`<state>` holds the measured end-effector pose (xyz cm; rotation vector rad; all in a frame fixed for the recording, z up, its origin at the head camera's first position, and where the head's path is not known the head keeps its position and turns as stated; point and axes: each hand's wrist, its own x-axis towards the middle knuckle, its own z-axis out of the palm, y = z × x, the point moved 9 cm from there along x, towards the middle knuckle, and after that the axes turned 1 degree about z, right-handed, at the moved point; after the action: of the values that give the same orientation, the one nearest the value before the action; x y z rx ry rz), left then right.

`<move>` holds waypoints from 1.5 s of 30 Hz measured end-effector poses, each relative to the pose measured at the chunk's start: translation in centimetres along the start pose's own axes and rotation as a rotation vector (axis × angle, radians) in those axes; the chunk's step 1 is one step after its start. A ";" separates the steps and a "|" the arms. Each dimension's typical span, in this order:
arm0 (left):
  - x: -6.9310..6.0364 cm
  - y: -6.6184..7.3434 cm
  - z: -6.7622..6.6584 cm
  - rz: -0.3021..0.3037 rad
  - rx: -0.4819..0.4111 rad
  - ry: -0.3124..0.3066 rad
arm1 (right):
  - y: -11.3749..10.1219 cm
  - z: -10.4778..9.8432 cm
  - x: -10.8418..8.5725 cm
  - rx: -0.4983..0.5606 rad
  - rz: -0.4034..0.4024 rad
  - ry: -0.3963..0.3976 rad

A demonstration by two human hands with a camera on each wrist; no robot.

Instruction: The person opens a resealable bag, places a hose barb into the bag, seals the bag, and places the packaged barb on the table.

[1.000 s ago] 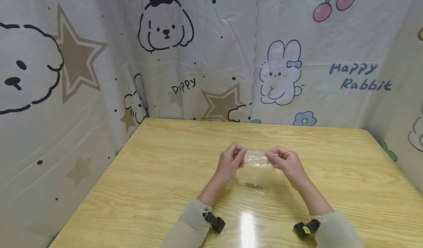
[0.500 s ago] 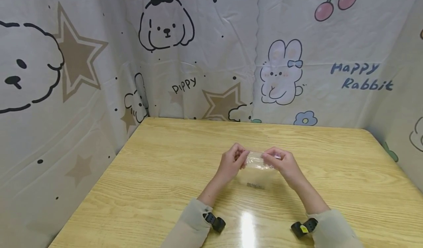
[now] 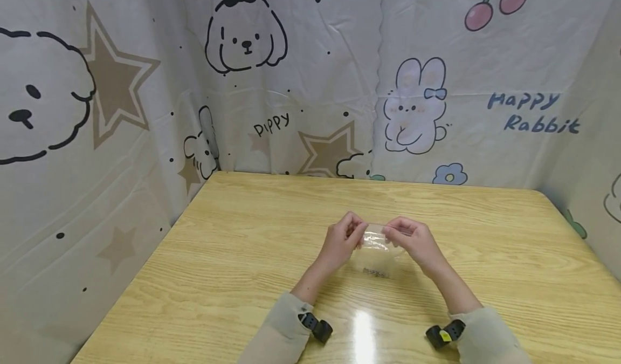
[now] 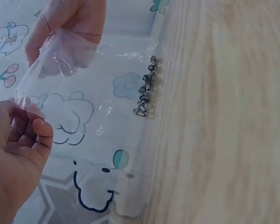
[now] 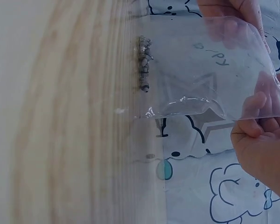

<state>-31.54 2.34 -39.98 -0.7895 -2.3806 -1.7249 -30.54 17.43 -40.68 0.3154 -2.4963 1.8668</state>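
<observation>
Between the two hands hangs a clear plastic bag (image 3: 375,253), its top edge held level above the table. Small metal screws (image 4: 145,88) lie in a row along the bag's bottom; the right wrist view shows the same screws (image 5: 144,65) through the film. My left hand (image 3: 341,240) pinches the left top corner between thumb and curled fingers. At the opposite top corner, my right hand (image 3: 416,242) pinches the film the same way. Whether the bag's mouth is parted cannot be made out.
A wood-grain table (image 3: 233,256) spreads beneath the hands. Behind and beside it hangs a white printed curtain (image 3: 320,83). Each wrist wears a black strap with a small camera, such as the left one (image 3: 315,327).
My right hand has shifted slightly left, closer to the left hand, and the top of the bag between them looks narrower. Both hands keep their pinch.
</observation>
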 end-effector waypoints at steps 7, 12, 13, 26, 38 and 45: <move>-0.2 0.4 0.6 0.038 0.041 -0.045 | -0.2 0.7 0.1 -0.029 -0.012 -0.047; -0.3 0.3 0.7 0.024 0.051 -0.062 | -0.2 0.9 0.1 -0.028 -0.008 -0.034; -0.3 0.3 0.7 0.022 0.053 -0.064 | -0.2 1.0 0.2 -0.026 -0.008 -0.034; -0.5 0.5 1.1 0.061 0.108 -0.082 | -0.5 1.5 0.2 -0.135 -0.003 -0.031; -0.4 1.1 -0.4 0.134 0.157 0.033 | -0.3 -1.3 -0.6 -0.267 0.023 0.004; -0.3 0.9 -1.1 0.154 0.157 0.062 | 0.2 -3.3 -1.3 -0.267 -0.003 0.044</move>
<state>-31.10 1.49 -38.91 -0.8576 -2.3131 -1.4632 -29.65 20.84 -40.06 0.2678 -2.6682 1.4941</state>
